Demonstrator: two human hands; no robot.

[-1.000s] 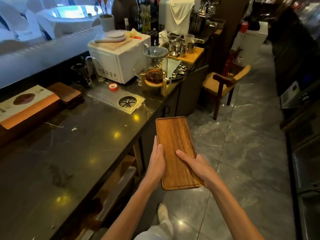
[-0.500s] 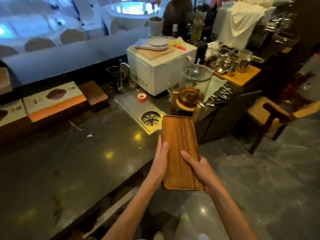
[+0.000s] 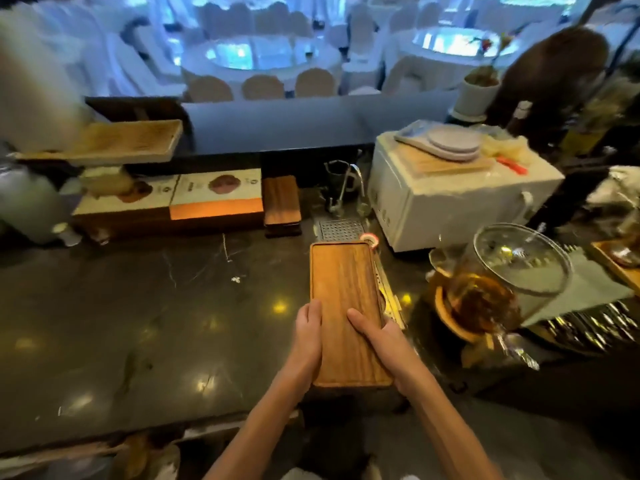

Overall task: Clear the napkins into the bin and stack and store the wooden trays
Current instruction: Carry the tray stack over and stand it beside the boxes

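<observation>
Wooden tray [image 3: 346, 296] is hovering over the dark counter [image 3: 138, 306], my left hand [image 3: 308, 337] and right hand [image 3: 381, 344] both gripping its near end. I'm judging that swinging it towards the tray stack [image 3: 281, 206] risks clipping the glass tea jar [image 3: 502, 282] nearby.

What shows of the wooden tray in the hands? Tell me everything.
The wooden tray is a long rectangle of brown, streaky-grained wood with rounded corners and a low rim, empty. It is held level, lengthwise away from the person, above the dark counter. The left hand holds its left rim; the right hand grips its right, thumb on top.
</observation>
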